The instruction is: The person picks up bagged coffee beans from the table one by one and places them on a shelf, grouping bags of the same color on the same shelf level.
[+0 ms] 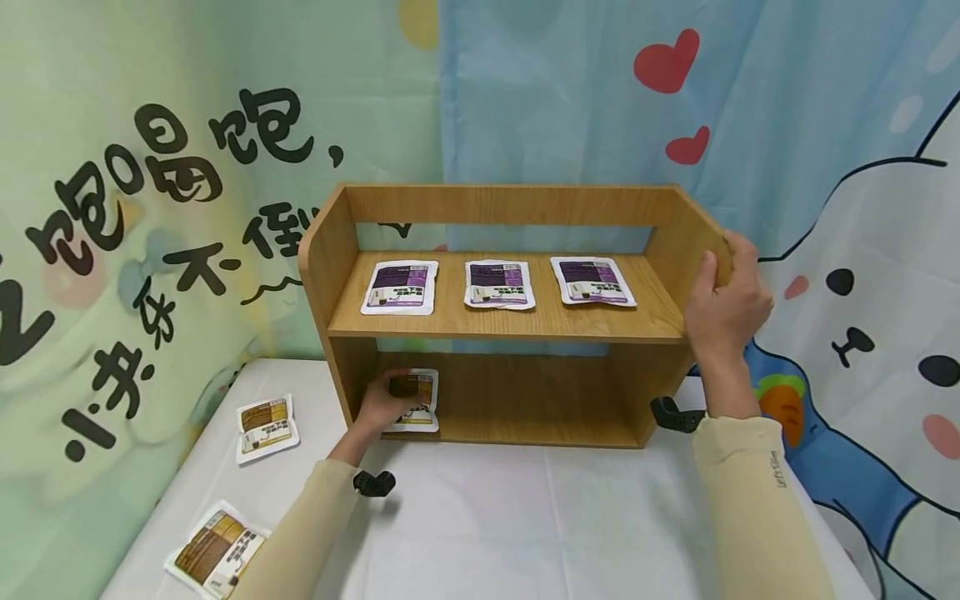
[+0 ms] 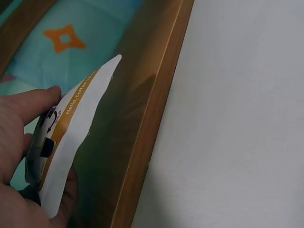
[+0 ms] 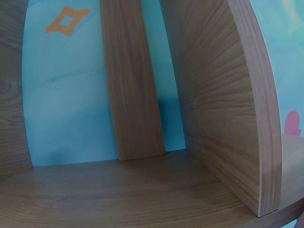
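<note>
A two-tier wooden shelf [image 1: 495,337] stands on the white-covered table. Inside its lower tier, at the left end, my left hand [image 1: 386,404] holds a brown-and-white coffee packet [image 1: 426,404]. The left wrist view shows this packet [image 2: 78,123] tilted, thumb on one face and fingers behind, over the lower board. With thumb and fingers round the edge of the right side panel, my right hand [image 1: 731,296] grips the shelf. Three purple-and-white packets [image 1: 399,287] lie in a row on the upper tier. The right wrist view shows mainly the shelf's inner boards [image 3: 218,95].
Two more brown-and-white packets lie on the table [image 1: 480,533] left of the shelf: one farther back [image 1: 267,427], one nearer [image 1: 217,552] and partly behind my left sleeve. Printed curtains [image 1: 540,100] hang behind the shelf and at both sides.
</note>
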The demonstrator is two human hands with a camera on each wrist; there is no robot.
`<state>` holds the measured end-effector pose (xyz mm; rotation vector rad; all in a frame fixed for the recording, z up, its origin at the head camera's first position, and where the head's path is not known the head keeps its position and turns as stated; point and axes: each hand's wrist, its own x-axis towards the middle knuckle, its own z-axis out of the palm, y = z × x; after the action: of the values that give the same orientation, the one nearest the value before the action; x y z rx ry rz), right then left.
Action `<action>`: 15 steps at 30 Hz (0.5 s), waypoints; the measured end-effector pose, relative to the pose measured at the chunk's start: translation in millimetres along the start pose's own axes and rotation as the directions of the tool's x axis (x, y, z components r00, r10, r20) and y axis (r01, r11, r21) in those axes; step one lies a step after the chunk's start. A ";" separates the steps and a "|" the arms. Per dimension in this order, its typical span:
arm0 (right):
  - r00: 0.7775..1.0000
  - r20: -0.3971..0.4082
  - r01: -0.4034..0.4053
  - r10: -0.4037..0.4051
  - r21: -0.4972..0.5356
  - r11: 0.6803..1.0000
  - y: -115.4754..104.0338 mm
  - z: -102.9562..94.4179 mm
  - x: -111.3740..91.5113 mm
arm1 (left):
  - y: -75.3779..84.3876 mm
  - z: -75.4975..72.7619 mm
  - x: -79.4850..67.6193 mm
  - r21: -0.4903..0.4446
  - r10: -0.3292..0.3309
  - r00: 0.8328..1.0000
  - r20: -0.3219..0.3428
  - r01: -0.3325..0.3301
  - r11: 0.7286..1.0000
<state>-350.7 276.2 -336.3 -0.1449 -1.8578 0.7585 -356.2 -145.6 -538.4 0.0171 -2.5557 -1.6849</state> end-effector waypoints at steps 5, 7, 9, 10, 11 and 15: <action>1.000 0.001 0.005 -0.005 -0.003 1.000 1.7 -2.7 1.6 | 0.5 2.1 11.0 -0.044 0.014 0.999 0.035 -0.012 0.999; 1.000 -0.006 0.006 -0.006 -0.003 1.000 2.0 -4.2 2.2 | 5.2 1.3 10.9 -0.038 0.016 0.998 0.058 -0.014 0.999; 1.000 -0.005 0.004 -0.004 0.003 1.000 1.9 -4.8 2.5 | 20.9 -2.1 3.5 -0.037 0.003 0.998 0.070 0.000 0.999; 1.000 -0.002 0.006 -0.006 0.006 1.000 1.5 -5.0 2.5 | 29.5 -4.3 -0.9 -0.033 -0.006 0.997 0.072 0.008 0.999; 1.000 0.001 0.006 -0.006 0.009 1.000 1.1 -4.9 2.4 | 38.6 -6.6 -5.6 -0.033 -0.018 0.997 0.069 0.020 0.999; 1.000 0.015 0.004 -0.004 0.013 1.000 -0.6 -5.1 1.3 | 61.8 -12.6 -18.0 -0.023 -0.025 0.998 0.056 0.026 0.999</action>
<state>-346.6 278.4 -333.7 -0.1276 -1.8669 0.7704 -335.2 -131.7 -477.8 0.0010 -2.5854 -1.7491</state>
